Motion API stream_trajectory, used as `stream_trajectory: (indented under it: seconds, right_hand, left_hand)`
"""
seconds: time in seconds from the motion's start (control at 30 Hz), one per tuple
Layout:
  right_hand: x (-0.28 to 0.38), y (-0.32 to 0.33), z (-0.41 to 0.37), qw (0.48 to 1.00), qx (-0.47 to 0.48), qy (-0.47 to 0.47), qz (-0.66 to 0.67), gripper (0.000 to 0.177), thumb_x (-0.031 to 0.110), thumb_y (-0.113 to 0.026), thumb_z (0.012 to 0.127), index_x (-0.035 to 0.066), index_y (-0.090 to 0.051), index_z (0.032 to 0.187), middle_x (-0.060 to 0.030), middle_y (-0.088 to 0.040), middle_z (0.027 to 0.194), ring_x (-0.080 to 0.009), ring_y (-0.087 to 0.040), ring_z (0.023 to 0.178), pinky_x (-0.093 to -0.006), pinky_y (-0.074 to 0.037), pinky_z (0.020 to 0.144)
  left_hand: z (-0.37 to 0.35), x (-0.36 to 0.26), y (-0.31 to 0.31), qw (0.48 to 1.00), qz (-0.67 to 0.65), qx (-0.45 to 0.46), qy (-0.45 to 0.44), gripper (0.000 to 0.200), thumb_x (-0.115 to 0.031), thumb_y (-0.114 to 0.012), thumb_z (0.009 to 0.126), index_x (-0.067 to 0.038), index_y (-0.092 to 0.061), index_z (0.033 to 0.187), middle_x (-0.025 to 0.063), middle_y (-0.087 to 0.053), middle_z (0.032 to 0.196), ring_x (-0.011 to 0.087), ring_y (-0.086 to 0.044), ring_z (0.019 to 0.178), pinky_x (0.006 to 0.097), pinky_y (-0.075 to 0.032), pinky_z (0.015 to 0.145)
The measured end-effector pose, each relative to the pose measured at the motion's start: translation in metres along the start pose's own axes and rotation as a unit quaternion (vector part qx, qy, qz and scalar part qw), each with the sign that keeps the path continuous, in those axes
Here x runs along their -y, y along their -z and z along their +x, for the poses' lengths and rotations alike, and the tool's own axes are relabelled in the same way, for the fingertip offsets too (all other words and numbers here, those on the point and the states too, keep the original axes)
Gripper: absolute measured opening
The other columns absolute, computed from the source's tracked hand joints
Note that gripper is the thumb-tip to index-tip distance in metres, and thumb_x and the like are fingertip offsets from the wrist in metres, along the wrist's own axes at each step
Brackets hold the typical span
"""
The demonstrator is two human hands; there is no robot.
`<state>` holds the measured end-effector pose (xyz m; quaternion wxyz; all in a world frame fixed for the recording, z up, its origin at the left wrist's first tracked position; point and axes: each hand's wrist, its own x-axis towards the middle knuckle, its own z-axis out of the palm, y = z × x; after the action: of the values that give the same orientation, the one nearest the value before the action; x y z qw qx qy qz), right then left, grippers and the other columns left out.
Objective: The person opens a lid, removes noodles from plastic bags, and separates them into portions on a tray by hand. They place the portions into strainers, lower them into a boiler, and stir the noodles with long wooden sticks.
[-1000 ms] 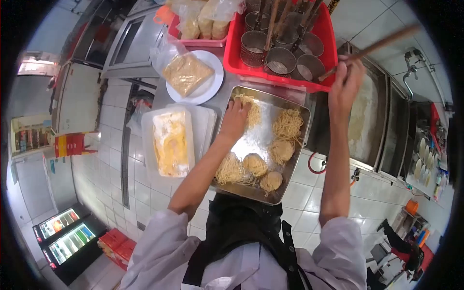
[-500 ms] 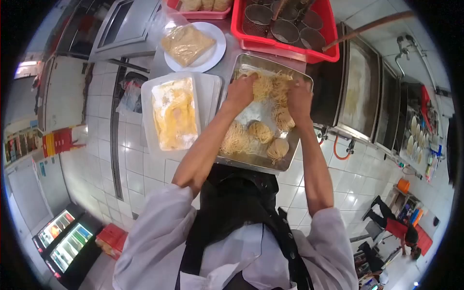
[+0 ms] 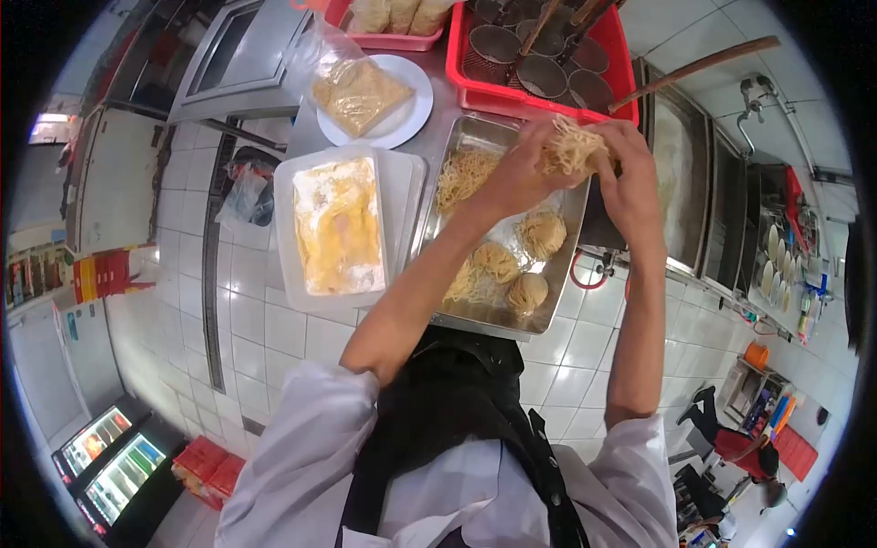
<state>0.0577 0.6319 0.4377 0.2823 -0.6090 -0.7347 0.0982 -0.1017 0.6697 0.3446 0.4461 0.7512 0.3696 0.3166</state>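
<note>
Both hands are closed on one noodle bundle (image 3: pixel 574 146), the left hand (image 3: pixel 523 172) gripping it from its near-left side and the right hand (image 3: pixel 632 178) wrapped round from the right. The bundle hangs in the air above the far right corner of the tray (image 3: pixel 479 135), just short of the near wall of the red basket (image 3: pixel 614 55).

I judge the bundle light, soft and limp (loose strands, likely to shed or pull apart if pinched). It is best cupped from underneath with spread fingers rather than lifted by a few threads.

In the tray I count three rounded nests (image 3: pixel 541 233) toward the near right, and one loose heap (image 3: pixel 461 173) at the far left. A second loose heap lies by the left forearm, partly hidden. With the bundle in hand that makes six portions.

On the worktop (image 3: pixel 444 100), one white tub (image 3: pixel 290 274) of floured yellow noodles sits touching the tray's left edge. One plate (image 3: pixel 413 110) beyond it carries one bag (image 3: pixel 358 91). The basket holds strainers (image 3: pixel 541 75), at least four showing, and one wooden handle (image 3: pixel 699 66) sticks out to the right.
</note>
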Motion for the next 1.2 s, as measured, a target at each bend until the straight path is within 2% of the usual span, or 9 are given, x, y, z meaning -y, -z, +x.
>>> stream_trajectory:
  seconds: [0.27,0.33,0.47,0.57,0.73,0.8,0.97,1.03,1.2]
  right_hand:
    - [-0.007,0.012,0.01,1.0,0.017,0.005,0.017,0.013,0.006,-0.053,0.089,-0.003,-0.059,0.096,-0.0166,-0.062,0.084,-0.0248,-0.061,0.076,-0.0326,-0.048,0.071]
    - [0.001,0.021,0.009,0.999,0.033,-0.03,0.025,0.016,0.011,-0.054,0.088,-0.002,-0.058,0.095,-0.0214,-0.062,0.087,-0.0348,-0.06,0.08,-0.0389,-0.046,0.073]
    - [0.02,0.051,0.017,0.991,-0.06,-0.076,0.094,0.017,0.009,-0.056,0.086,-0.001,-0.056,0.099,-0.0153,-0.062,0.083,-0.0219,-0.061,0.07,-0.0301,-0.047,0.064]
    - [0.006,0.045,0.005,1.0,0.005,-0.011,-0.022,0.037,0.002,-0.063,0.077,0.003,-0.053,0.113,-0.0156,-0.062,0.098,-0.0287,-0.06,0.097,-0.0376,-0.046,0.081]
    - [-0.05,-0.021,-0.018,0.995,0.04,0.058,0.074,0.046,-0.006,-0.063,0.068,0.003,-0.054,0.113,-0.0149,-0.062,0.097,-0.0309,-0.06,0.096,-0.0339,-0.045,0.085]
    - [-0.036,-0.007,-0.006,0.982,0.159,-0.026,0.103,0.054,-0.008,-0.064,0.064,0.002,-0.055,0.116,-0.0207,-0.061,0.104,-0.0346,-0.059,0.102,-0.0367,-0.045,0.09]
    - [0.019,0.043,0.015,0.985,0.02,-0.064,0.161,0.036,-0.006,-0.06,0.072,0.001,-0.057,0.107,-0.0196,-0.063,0.096,-0.0343,-0.062,0.092,-0.0343,-0.047,0.081]
    - [0.0,0.044,0.014,0.997,0.011,0.033,0.07,0.03,-0.003,-0.06,0.075,0.001,-0.058,0.105,-0.0189,-0.062,0.095,-0.0338,-0.061,0.09,-0.0344,-0.047,0.08]
    - [0.023,0.078,0.027,0.996,0.092,0.003,0.019,0.018,0.004,-0.057,0.083,0.0,-0.059,0.102,-0.0179,-0.059,0.096,-0.0336,-0.058,0.091,-0.0361,-0.045,0.08]
  left_hand:
    - [0.011,0.055,-0.056,0.961,-0.271,-0.048,-0.017,0.043,-0.021,-0.07,0.078,-0.002,-0.057,0.114,0.0172,-0.061,0.108,0.0281,-0.057,0.103,0.0332,-0.043,0.093]
    - [0.007,0.053,-0.05,0.972,-0.229,0.047,0.0,0.057,-0.026,-0.073,0.073,-0.001,-0.052,0.12,0.0201,-0.057,0.114,0.0329,-0.054,0.11,0.0376,-0.042,0.095]
    - [0.011,0.11,-0.065,0.993,0.048,0.11,0.001,0.055,-0.026,-0.072,0.075,-0.001,-0.052,0.119,0.0163,-0.058,0.113,0.0242,-0.054,0.111,0.0351,-0.042,0.094]
    - [0.01,0.028,-0.033,0.995,-0.016,0.014,-0.093,0.05,-0.014,-0.073,0.073,-0.002,-0.053,0.117,0.0096,-0.059,0.108,0.0164,-0.053,0.11,0.0318,-0.043,0.093]
    - [0.01,0.004,-0.015,0.918,-0.374,0.115,0.063,0.073,0.004,-0.073,0.068,-0.004,-0.04,0.132,0.0055,-0.051,0.126,0.0155,-0.048,0.117,0.0302,-0.038,0.1]
    - [0.01,0.015,-0.009,0.936,-0.334,0.107,0.031,0.075,0.002,-0.074,0.069,-0.004,-0.038,0.133,0.0053,-0.05,0.127,0.0154,-0.048,0.117,0.0298,-0.038,0.101]
    - [0.0,0.044,-0.027,0.981,-0.137,0.138,0.03,0.079,-0.009,-0.077,0.071,-0.005,-0.034,0.136,0.0072,-0.047,0.133,0.0186,-0.046,0.121,0.0297,-0.036,0.102]
    - [0.005,0.014,-0.036,0.987,-0.161,-0.019,-0.014,0.078,-0.017,-0.082,0.06,-0.003,-0.044,0.127,0.0118,-0.052,0.12,0.0246,-0.049,0.116,0.0354,-0.039,0.099]
    - [0.004,0.05,-0.049,0.991,-0.056,0.087,0.079,0.063,-0.02,-0.077,0.067,-0.002,-0.051,0.122,0.0211,-0.05,0.119,0.0329,-0.046,0.117,0.0376,-0.038,0.1]
